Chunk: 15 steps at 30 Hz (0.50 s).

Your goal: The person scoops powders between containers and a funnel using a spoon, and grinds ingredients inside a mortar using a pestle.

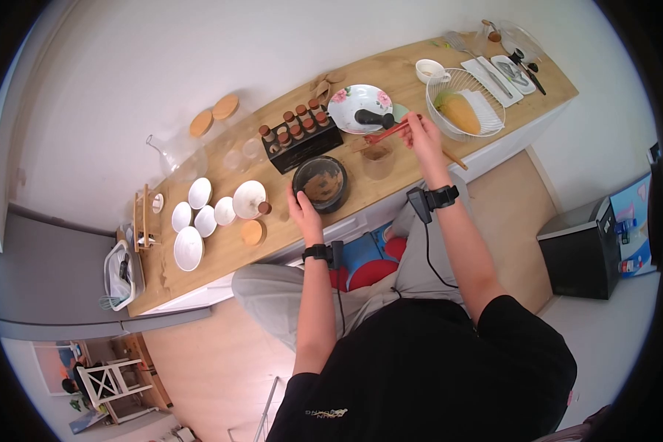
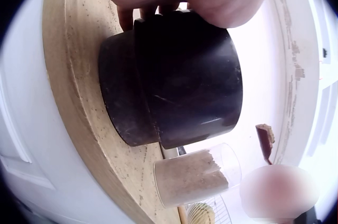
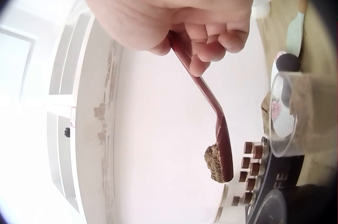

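Note:
My left hand (image 1: pixel 304 217) holds the side of a black mortar (image 1: pixel 322 184) with brown powder in it; in the left wrist view the fingers curl over the rim of the mortar (image 2: pixel 185 81). My right hand (image 1: pixel 424 147) pinches a dark red spoon (image 1: pixel 384 135), raised above the counter. Brown powder is heaped on the end of the spoon (image 3: pixel 224 150) in the right wrist view. Below it stands a clear cup (image 1: pixel 377 160), partly filled with brown powder (image 2: pixel 193 176). A black pestle (image 1: pixel 373 118) lies on the flowered plate (image 1: pixel 346 99).
Left of the mortar, a black rack (image 1: pixel 302 147) holds corked tubes. Several white bowls (image 1: pixel 188 248) and a wooden lid (image 1: pixel 253 233) are further left. A wire basket (image 1: pixel 465 81) with yellow food, a white cup (image 1: pixel 429 71) and trays (image 1: pixel 493 79) stand at the right.

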Available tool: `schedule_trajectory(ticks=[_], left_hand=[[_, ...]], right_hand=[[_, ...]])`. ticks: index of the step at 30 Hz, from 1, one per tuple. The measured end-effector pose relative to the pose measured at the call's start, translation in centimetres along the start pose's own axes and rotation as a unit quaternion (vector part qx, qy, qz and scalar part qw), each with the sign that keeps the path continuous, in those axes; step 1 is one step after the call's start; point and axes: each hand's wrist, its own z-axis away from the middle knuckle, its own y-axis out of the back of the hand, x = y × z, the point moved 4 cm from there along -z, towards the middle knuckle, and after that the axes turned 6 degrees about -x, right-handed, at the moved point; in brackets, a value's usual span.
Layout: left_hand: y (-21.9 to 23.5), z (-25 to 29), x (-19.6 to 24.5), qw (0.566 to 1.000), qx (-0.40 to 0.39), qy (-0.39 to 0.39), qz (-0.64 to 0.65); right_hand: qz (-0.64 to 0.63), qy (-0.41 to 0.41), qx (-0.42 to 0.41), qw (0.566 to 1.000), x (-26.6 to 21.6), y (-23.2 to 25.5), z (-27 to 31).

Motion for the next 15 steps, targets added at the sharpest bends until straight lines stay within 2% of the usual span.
schedule_trajectory(ticks=[8,10,11,13,14,15], left_hand=[[-0.2,0.1,0.9,1.0,0.003,0.0,-0.005],[-0.1,0.1,0.6,1.0,0.003,0.0,-0.004],[0.0,0.0,0.5,1.0,0.003,-0.012,-0.016],[0.0,0.0,0.3,0.999,0.006,-0.025,-0.028],[0.0,0.0,0.2,1.0,0.007,-0.02,-0.015],[0.0,0.0,0.0,1.0,0.008,-0.014,-0.002]], right_hand=[[0.034,0.048,-0.076,0.995,3.3,-6.9,2.5],[0.239,0.126,-0.096,0.958,3.1,-8.9,4.0],[0.239,0.126,-0.097,0.958,3.1,-9.5,4.5],[0.333,0.244,-0.135,0.901,2.0,-11.2,5.9],[0.325,0.22,-0.18,0.902,1.1,-11.6,6.5],[0.325,0.22,-0.182,0.901,1.1,-11.7,6.4]])
